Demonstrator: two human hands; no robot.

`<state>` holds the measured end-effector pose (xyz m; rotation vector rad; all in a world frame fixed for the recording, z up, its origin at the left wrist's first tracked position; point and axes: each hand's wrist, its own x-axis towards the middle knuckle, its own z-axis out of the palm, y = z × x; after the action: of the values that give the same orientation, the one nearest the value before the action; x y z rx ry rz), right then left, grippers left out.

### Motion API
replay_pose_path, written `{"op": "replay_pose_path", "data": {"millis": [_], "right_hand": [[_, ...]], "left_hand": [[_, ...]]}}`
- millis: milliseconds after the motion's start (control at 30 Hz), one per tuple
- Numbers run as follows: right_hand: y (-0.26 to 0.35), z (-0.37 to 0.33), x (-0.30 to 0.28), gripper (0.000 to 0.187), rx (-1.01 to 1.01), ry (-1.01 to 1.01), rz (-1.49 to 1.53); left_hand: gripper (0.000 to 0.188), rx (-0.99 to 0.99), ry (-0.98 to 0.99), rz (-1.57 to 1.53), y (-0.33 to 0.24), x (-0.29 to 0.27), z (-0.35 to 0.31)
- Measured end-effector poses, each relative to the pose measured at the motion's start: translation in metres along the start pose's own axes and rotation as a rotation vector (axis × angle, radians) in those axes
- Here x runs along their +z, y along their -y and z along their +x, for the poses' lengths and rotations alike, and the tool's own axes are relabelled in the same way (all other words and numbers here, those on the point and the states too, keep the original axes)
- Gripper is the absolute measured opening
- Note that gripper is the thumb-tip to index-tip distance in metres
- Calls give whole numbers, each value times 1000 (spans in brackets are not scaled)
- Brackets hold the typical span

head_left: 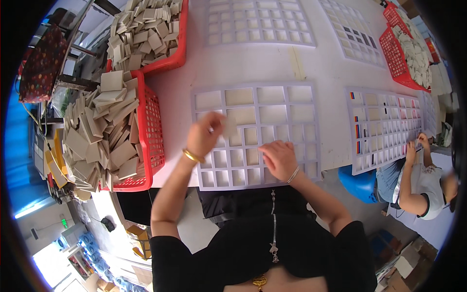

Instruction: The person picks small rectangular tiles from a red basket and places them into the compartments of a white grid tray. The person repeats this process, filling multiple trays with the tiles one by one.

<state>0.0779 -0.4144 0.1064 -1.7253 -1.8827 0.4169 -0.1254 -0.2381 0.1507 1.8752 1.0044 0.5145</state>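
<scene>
A white compartment tray (318, 146) lies in front of me, several of its cells lined with flat beige tiles (239, 97). My left hand (206, 133), wearing a gold bangle, is over its left-middle cells. The fingers are closed, and a beige tile (232, 128), smeared by motion, shows at their tips across a cell divider. My right hand (281, 159), with a thin bracelet, rests on the lower middle cells. Its fingers are loosely bent and somewhat apart, and I see nothing in them.
Two red baskets heaped with beige tiles, a near one (154, 146) and a far one (179, 57), stand at the left. Another tray (260, 45) lies beyond mine. At right, a person (422, 190) works at a tray with coloured pieces (357, 168), near red baskets (395, 61).
</scene>
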Motion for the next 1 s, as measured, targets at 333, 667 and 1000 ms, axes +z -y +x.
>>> {"op": "replay_pose_path", "data": {"millis": [333,667,1000], "right_hand": [[-24,-14,-22,20,123,-94,1],[-44,-30,-37,19,204,-163,18],[-72,-55,-58,43,335,-316,-215]], "left_hand": [[18,-23,178,89,54,55,-65],[40,283,78,777,32,56,-89],[51,52,-308,635,53,36,-92]]}}
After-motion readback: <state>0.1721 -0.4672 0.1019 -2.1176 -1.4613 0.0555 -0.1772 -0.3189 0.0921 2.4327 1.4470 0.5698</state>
